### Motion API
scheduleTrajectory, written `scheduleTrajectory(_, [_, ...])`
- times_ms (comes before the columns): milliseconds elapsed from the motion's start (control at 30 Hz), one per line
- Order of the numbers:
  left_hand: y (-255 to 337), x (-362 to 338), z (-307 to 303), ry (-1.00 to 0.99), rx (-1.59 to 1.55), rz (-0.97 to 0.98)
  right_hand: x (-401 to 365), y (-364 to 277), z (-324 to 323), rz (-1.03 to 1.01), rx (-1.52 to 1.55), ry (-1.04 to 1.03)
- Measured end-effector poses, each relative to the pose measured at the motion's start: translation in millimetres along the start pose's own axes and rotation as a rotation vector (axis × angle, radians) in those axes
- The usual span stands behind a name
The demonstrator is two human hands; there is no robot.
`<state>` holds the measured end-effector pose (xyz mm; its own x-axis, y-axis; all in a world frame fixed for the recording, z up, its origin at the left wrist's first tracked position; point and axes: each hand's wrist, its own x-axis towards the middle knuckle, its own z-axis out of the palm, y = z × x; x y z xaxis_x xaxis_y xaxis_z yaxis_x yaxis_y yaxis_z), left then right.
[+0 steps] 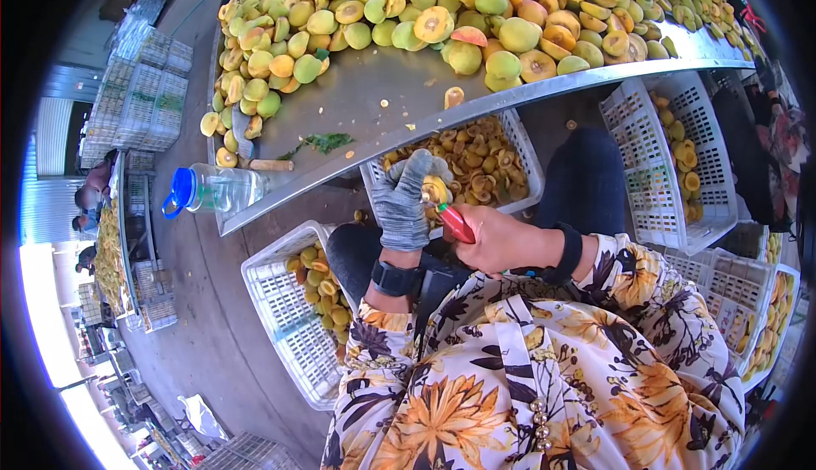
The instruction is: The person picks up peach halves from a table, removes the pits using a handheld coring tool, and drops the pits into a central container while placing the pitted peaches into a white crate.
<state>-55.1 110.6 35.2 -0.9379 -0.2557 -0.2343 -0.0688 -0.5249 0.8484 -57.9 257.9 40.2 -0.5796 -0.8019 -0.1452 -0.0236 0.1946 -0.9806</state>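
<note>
Fruit piece [436, 190] sat in the gloved left hand [403, 205], pinched at the fingertips, in front of the lap near the tabletop [361, 104] edge. Bare right hand [500, 240] was wrapped round a red-handled tool [456, 224] — long axis diagonal, front end pointing up-left at the fruit piece, tip hidden there; the fruit piece's own axis was too small to tell. Glove probably helped grip, bracing fruit against tool. White crate [532, 162] of cut fruit [491, 162] stood just beyond the hands, likely for easy reach. Fruit heap [399, 11] covered the tabletop's far side; bottle [228, 188] by its left corner.
</note>
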Motion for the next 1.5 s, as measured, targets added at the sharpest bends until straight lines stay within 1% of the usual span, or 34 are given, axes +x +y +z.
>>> scheduleTrajectory(67, [-12, 5, -4, 0.130, 0.124, 0.179, -1, -19, -8, 0.326, 0.281, -0.163])
scheduleTrajectory(100, [-9, 6, -5, 0.133, 0.121, 0.179, 0, -18, -10, 0.328, 0.278, -0.166])
scheduleTrajectory(167, [3, 6, -10, -0.085, 0.126, 0.059, 1, -16, -10, 0.345, 0.569, -0.193])
scheduleTrajectory(233, [8, 10, -10, -0.074, 0.113, 0.043, 6, -22, -9, 0.368, 0.619, -0.201])
scheduleTrajectory(300, [14, 5, -9, -0.052, -0.114, -0.113, 9, -24, -6, 0.390, 0.679, -0.211])
scheduleTrajectory(333, [13, 2, -6, -0.023, -0.037, -0.078, 8, -23, -6, 0.406, 0.677, -0.214])
scheduleTrajectory(400, [5, 4, -15, -0.020, -0.018, -0.103, 7, -20, -4, 0.424, 0.679, -0.212])
scheduleTrajectory(467, [-3, 8, -21, 0.003, -0.007, -0.120, 7, -17, -1, 0.446, 0.593, -0.186])
scheduleTrajectory(500, [-3, 8, -20, -0.006, 0.010, -0.130, 7, -17, 0, 0.437, 0.610, -0.176])
scheduleTrajectory(567, [-2, 6, -20, 0.035, -0.176, -0.237, 7, -15, 1, 0.282, 0.250, -0.185])
scheduleTrajectory(600, [5, 1, -16, 0.022, -0.180, -0.302, 8, -10, 4, 0.259, 0.201, -0.144])
scheduleTrajectory(633, [6, 0, -18, 0.015, -0.161, -0.309, 7, -8, 8, 0.251, 0.215, -0.131])
scheduleTrajectory(700, [6, 0, -20, -0.046, -0.231, -0.319, 5, -6, 13, 0.214, -0.011, -0.037])
scheduleTrajectory(733, [7, -1, -19, -0.016, -0.252, -0.311, 4, -1, 16, 0.060, -0.104, 0.026])
scheduleTrajectory(767, [7, -1, -19, -0.015, -0.251, -0.314, 4, 2, 17, 0.062, -0.101, 0.026])
scheduleTrajectory(833, [11, -3, -19, -0.041, -0.023, -0.183, 6, 7, 17, 0.008, -0.177, 0.058])
scheduleTrajectory(867, [11, -3, -22, -0.040, -0.022, -0.184, 6, 8, 17, 0.009, -0.175, 0.058])
scheduleTrajectory(933, [9, -1, -26, -0.035, 0.107, -0.154, 6, 12, 15, -0.026, -0.209, 0.022])
scheduleTrajectory(1067, [9, -1, -28, -0.074, -0.010, -0.183, 11, 5, 17, -0.020, -0.124, 0.045])
scheduleTrajectory(1133, [3, 2, -27, 0.026, -0.280, -0.154, 15, -20, 5, 0.323, 0.246, -0.172])
scheduleTrajectory(1167, [2, 2, -28, 0.027, -0.285, -0.150, 16, -16, 7, 0.325, 0.241, -0.175])
scheduleTrajectory(1233, [7, 3, -24, -0.059, -0.361, -0.091, 21, -8, 13, 0.086, -0.119, 0.062])
scheduleTrajectory(1267, [5, 8, -30, -0.056, -0.364, -0.084, 21, -5, 12, 0.082, -0.124, 0.057])
scheduleTrajectory(1333, [7, 15, -36, -0.185, -0.639, -0.192, 24, -11, 3, -0.088, -0.536, 0.099])
scheduleTrajectory(1367, [7, 13, -41, -0.181, -0.639, -0.184, 26, -8, 2, -0.094, -0.537, 0.093])
scheduleTrajectory(1433, [5, 8, -50, 0.020, -0.465, -0.170, 31, 1, -4, -0.231, -0.218, 0.353])
scheduleTrajectory(1467, [-2, 11, -61, 0.127, -0.395, -0.196, 30, -5, -12, -0.108, -0.054, 0.343])
scheduleTrajectory(1500, [0, 7, -58, 0.129, -0.401, -0.199, 34, 1, -14, -0.095, 0.027, 0.384])
